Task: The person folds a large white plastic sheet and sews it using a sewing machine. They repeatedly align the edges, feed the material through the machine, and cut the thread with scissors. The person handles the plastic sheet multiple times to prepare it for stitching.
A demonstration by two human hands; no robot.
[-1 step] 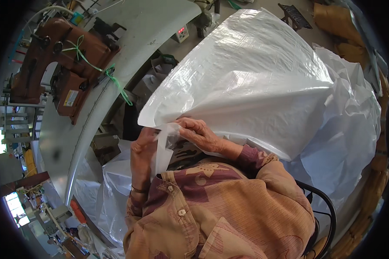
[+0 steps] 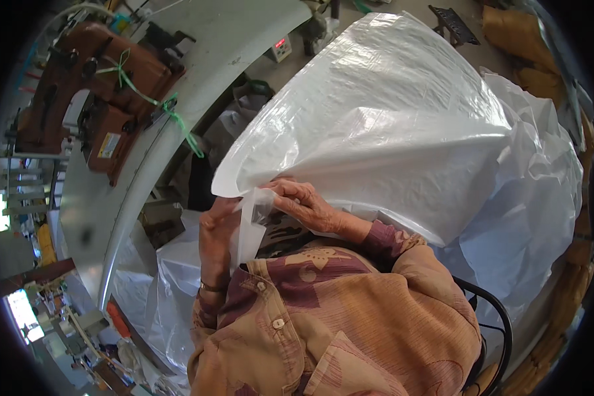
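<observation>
A large, glossy white woven plastic sheet spreads from my lap up to the far side, its near edge folded over at my hands. My right hand is closed on that edge, thumb and fingers pinched together. My left hand grips the sheet's left corner, with its fingertips partly hidden behind the plastic. Between both hands hang a narrow white strip and a thin see-through film. I cannot tell how the film joins the sheet.
A brown sewing machine with green string tied to it stands on a grey-white table at the left. More crumpled white plastic lies at the right. A small box with a red display sits beneath the table's far edge.
The whole view has shifted very slightly. Both hands stay at the sheet's edge, and the film between them shows a little more openly.
</observation>
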